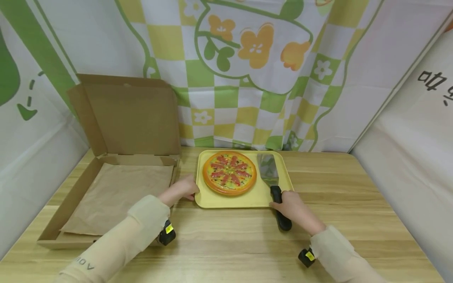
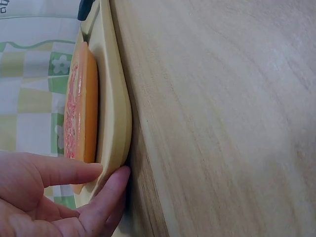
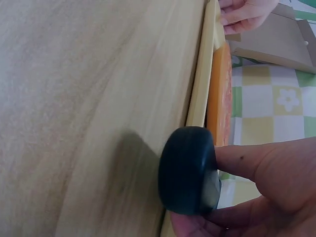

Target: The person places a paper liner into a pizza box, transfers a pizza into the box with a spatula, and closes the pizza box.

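A yellow tray (image 1: 216, 202) holds a toy pizza (image 1: 230, 173) and, to its right, a spatula (image 1: 279, 212) whose black handle juts over the front rim. My left hand (image 1: 182, 188) pinches the tray's near left corner, thumb above the rim and fingers below in the left wrist view. My right hand (image 1: 295, 208) is at the spatula's handle near the front right corner, its thumb across it. In the right wrist view, the handle (image 3: 185, 170) stands between camera and fingertips and hides their contact; whether they also touch the tray cannot be told.
An open cardboard box (image 1: 131, 118) stands left of the tray, its lid raised at the back and brown paper (image 1: 124, 192) inside. My left forearm crosses its near right corner. A checkered curtain (image 1: 226, 98) hangs behind the wooden table (image 1: 226, 247).
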Motion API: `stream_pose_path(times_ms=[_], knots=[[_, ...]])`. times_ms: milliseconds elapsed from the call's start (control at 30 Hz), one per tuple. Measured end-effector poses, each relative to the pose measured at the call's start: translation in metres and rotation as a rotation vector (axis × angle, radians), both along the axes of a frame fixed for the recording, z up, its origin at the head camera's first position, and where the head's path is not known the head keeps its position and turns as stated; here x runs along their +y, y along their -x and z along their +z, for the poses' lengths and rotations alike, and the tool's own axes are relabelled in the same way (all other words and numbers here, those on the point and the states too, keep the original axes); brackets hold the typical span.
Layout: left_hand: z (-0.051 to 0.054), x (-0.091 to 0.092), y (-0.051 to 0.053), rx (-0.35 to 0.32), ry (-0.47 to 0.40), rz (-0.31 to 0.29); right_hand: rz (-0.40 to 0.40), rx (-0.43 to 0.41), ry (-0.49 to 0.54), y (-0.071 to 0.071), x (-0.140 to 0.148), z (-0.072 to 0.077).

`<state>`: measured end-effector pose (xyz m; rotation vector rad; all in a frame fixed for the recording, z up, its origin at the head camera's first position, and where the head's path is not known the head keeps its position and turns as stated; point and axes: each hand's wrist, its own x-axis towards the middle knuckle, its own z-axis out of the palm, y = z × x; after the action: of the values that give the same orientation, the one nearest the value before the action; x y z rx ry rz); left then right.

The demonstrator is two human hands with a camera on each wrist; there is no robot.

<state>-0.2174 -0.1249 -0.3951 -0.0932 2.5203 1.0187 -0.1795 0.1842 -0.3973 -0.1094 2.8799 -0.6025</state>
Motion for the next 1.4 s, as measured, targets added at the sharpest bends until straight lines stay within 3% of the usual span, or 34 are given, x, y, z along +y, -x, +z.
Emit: stream_pose_path(times_ms=[467,833,1100,1233,1400], knots=[[0.0,0.001,0.002,0.0,0.036,0.014,-0.008,0.05,0.066,-0.002,0.015,-0.001],[0.001,0.004,0.003,0.011,0.072,0.019,0.198,0.044,-0.045,0.001,0.052,0.008],[0.001,0.003,0.003,0.012,0.073,0.011,0.258,0.019,0.027,0.004,0.081,0.013],[0.001,0.003,0.003,0.01,0.072,0.012,0.286,0.052,0.028,0.007,0.092,0.012],[0.001,0.003,0.001,0.011,0.063,0.012,0.262,0.08,0.019,0.009,0.098,0.011]])
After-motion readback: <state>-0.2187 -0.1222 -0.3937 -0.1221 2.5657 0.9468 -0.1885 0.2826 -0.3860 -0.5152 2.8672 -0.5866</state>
